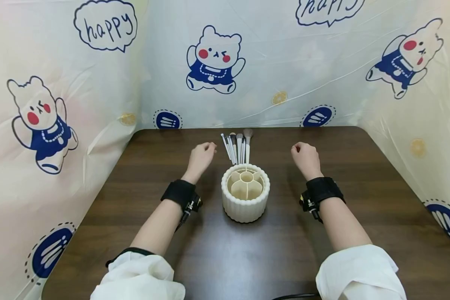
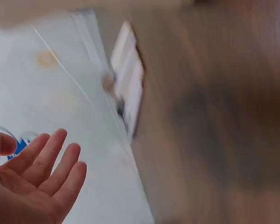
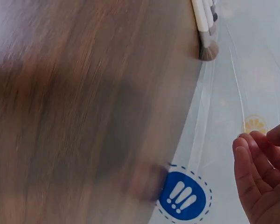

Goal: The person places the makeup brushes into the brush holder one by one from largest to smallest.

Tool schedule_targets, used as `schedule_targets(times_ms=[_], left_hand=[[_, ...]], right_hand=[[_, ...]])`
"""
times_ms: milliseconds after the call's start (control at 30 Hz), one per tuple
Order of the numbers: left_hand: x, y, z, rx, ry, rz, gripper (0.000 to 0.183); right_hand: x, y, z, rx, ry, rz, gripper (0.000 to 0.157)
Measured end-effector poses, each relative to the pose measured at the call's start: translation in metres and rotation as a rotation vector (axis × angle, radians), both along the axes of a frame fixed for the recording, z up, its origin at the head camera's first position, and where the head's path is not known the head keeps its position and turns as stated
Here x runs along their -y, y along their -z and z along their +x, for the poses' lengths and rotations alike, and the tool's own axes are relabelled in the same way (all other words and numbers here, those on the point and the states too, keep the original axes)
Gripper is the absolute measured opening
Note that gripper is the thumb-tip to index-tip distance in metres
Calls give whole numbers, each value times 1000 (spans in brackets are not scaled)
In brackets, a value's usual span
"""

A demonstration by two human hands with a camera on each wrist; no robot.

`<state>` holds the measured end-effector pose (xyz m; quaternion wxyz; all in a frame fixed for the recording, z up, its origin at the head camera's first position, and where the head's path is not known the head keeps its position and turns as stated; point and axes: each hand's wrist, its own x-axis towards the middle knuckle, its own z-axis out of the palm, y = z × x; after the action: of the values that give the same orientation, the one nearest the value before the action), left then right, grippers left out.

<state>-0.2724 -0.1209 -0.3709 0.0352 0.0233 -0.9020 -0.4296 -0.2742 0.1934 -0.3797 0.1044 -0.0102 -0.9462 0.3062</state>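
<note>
My left hand (image 1: 201, 158) hovers left of a bundle of makeup brushes (image 1: 247, 154), holding nothing. Its fingers look relaxed and slightly bent in the left wrist view, where the brushes (image 2: 130, 79) are blurred. To the right of the brushes is my right hand (image 1: 307, 160), also without anything in it. Its fingers (image 3: 245, 172) curl loosely in the right wrist view. Between the two forearms stands a round cream organizer (image 1: 244, 210) with scalloped rim and flower-shaped compartments. No brushes show inside it. The brushes lie just behind it, their bristles pointing to the far edge.
Everything sits on a dark wooden table (image 1: 360, 187). A printed curtain (image 1: 266, 62) with cartoon bears hangs behind it and on both sides. Each wrist wears a black strap (image 1: 178, 192) with a small camera. A black cable (image 1: 294, 296) lies at the near edge.
</note>
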Motion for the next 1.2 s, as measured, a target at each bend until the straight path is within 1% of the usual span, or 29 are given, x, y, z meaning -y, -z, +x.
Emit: schedule_targets(times_ms=[67,133,267,333,433,500,567,767,867,1000,1033,1200], left_hand=[[-6,3,8,21,48,126,43],[-12,7,17,39,97,210,42],[-21,18,36,16,167,290,42],[-25,23,43,4,181,330,44],[-28,28,51,8,197,397,45],[-30,32,54,22,202,410,44],[-31,35,56,18,207,406,43],[-32,43,62,-24,181,424,41],[-31,44,66,-37,177,429,40],[-34,47,69,-39,170,435,40],[-35,47,70,-35,168,438,40],[-38,53,71,-22,163,457,40]], right_hand=[[3,3,-5,31,-1,-34,34],[7,5,-11,51,0,-69,35],[16,12,-22,77,7,-150,34],[23,16,-28,106,6,-215,33],[36,21,-39,157,9,-307,33],[46,24,-46,183,10,-349,32],[56,27,-53,188,14,-363,31],[83,34,-72,199,-7,-382,29],[93,34,-81,205,-11,-370,27],[96,34,-96,220,-22,-348,27],[96,35,-101,228,-32,-341,28],[100,46,-119,231,-21,-281,27]])
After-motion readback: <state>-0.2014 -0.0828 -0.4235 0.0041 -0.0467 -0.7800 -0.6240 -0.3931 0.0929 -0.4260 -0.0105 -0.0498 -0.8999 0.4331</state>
